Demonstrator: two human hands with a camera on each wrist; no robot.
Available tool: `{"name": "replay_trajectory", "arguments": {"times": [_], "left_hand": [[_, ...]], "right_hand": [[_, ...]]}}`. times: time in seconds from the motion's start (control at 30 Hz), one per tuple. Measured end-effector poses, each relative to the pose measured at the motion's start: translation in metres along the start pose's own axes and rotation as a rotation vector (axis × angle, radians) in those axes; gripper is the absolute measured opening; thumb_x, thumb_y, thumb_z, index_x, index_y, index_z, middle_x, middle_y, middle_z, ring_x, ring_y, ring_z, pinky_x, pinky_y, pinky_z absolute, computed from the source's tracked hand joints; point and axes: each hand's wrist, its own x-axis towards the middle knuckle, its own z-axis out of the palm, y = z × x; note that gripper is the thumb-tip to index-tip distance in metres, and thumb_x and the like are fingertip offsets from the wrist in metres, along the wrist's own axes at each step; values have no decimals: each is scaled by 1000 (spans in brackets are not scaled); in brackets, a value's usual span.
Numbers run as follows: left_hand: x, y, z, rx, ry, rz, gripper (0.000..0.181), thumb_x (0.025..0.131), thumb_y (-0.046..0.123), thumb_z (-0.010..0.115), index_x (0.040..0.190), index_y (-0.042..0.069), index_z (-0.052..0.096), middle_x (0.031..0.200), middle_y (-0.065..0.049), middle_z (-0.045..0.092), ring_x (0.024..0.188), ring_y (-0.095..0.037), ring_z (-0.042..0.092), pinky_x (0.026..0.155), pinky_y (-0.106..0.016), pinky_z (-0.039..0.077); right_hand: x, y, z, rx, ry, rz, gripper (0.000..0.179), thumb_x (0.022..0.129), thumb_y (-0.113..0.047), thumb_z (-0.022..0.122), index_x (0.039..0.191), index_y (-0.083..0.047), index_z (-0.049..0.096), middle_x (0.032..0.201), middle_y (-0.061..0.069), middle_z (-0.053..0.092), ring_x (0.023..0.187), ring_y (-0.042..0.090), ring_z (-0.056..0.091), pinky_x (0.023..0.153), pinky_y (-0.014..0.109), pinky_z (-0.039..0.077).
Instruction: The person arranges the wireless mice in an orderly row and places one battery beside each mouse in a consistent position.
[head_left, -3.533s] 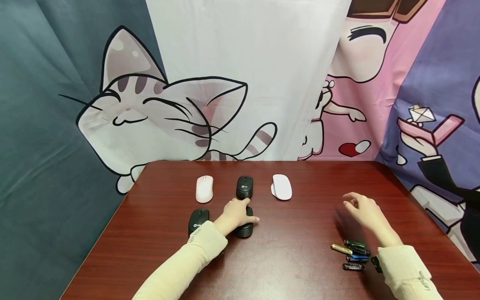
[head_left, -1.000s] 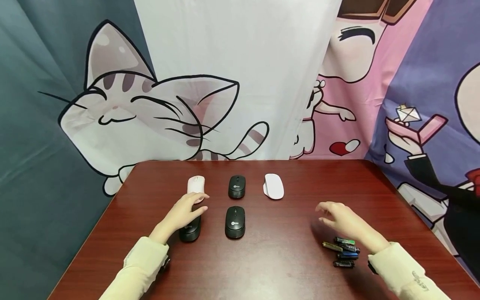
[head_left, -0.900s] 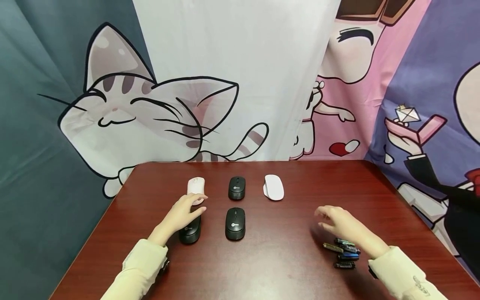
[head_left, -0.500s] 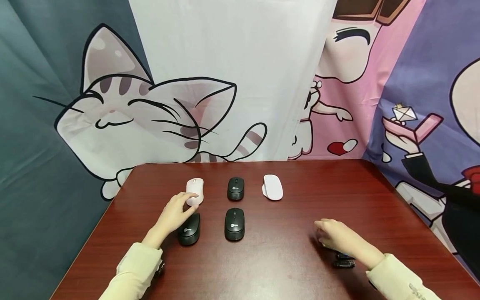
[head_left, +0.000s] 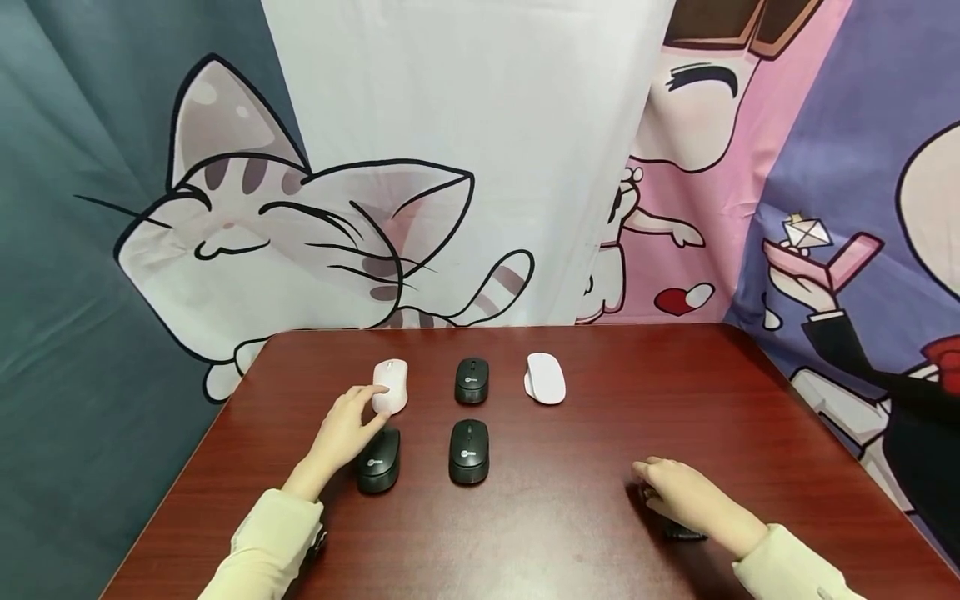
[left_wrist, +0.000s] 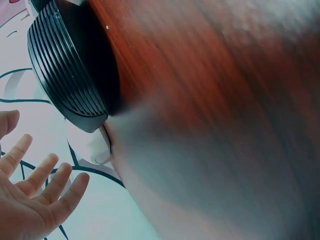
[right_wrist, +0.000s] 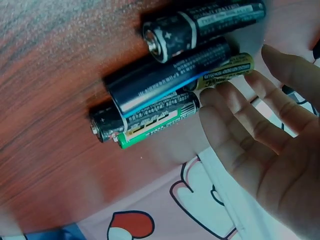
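My left hand (head_left: 341, 429) hovers with its fingers spread above the front left black mouse (head_left: 378, 467), fingertips overlapping the left white mouse (head_left: 390, 387) in the head view. In the left wrist view the black mouse (left_wrist: 72, 75) stands apart from the fingers. My right hand (head_left: 682, 492) reaches down over the batteries, hiding most of them from the head camera. The right wrist view has a gold battery (right_wrist: 222, 72) right by the fingertips, thumb apart. Around it lie a blue battery (right_wrist: 167, 80), a green one (right_wrist: 155, 127) and black ones (right_wrist: 205, 27).
Two more black mice, one at the centre back (head_left: 472, 382) and one at the centre front (head_left: 469, 454), share the brown table (head_left: 570, 517) with a right white mouse (head_left: 546, 379). A printed cloth (head_left: 480, 100) hangs behind the far edge.
My left hand has gone from the centre front mouse to the left pair, then drawn slightly back. The right hand has come down over the batteries. The mice are where they were.
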Motion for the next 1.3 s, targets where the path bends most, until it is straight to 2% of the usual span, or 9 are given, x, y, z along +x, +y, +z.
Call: {"name": "replay_trajectory", "arguments": {"times": [0.17, 0.43, 0.57, 0.77, 0.97, 1.23, 1.3], "left_hand": [[0, 1, 0, 2, 7, -3, 39, 84, 17, 68, 120, 7, 60, 117, -20, 59, 107, -40, 55, 84, -56, 46], [0, -3, -1, -2, -6, -2, 40, 85, 18, 68, 122, 7, 59, 118, -20, 59, 110, -41, 53, 88, -57, 45], [-1, -5, -3, -9, -15, 15, 41, 85, 18, 68, 123, 6, 59, 118, -20, 59, 110, -40, 54, 89, -56, 44], [-2, -6, -5, -15, -18, 24, 41, 85, 18, 68, 123, 6, 58, 119, -20, 58, 110, -40, 53, 89, -56, 44], [-5, -6, -6, -12, -19, 17, 41, 85, 19, 68, 123, 5, 58, 119, -20, 59, 111, -40, 53, 90, -56, 43], [-5, -5, -4, -14, -15, 26, 40, 85, 18, 68, 122, 5, 59, 119, -21, 59, 111, -40, 53, 91, -55, 43], [-4, -5, -4, -15, -13, 32, 40, 85, 17, 69, 122, 5, 59, 118, -21, 59, 111, -41, 53, 90, -56, 44]], "right_hand": [[0, 3, 3, -32, 9, -18, 34, 66, 7, 72, 69, -14, 45, 64, -8, 40, 56, 3, 35, 51, 21, 31], [-2, 2, 6, -19, 50, -4, 35, 68, 10, 69, 69, -14, 44, 65, -9, 39, 57, 0, 31, 51, 18, 29], [-2, 1, 6, -16, 39, 13, 33, 70, 7, 71, 71, -15, 46, 66, -9, 43, 56, -1, 35, 49, 18, 31], [-4, 4, 4, -23, 23, 34, 35, 69, 7, 72, 69, -14, 44, 64, -9, 39, 56, 2, 33, 51, 19, 30], [-3, 5, 6, 46, -23, 54, 37, 72, 10, 69, 68, -14, 41, 64, -9, 37, 59, 0, 28, 51, 16, 26], [-3, 5, 9, -56, 85, 27, 41, 69, 10, 68, 66, -15, 36, 59, -11, 30, 54, 0, 19, 47, 16, 13], [-2, 6, 10, -85, 102, 9, 42, 69, 9, 69, 66, -15, 35, 59, -11, 28, 52, 1, 16, 47, 16, 14]]}}
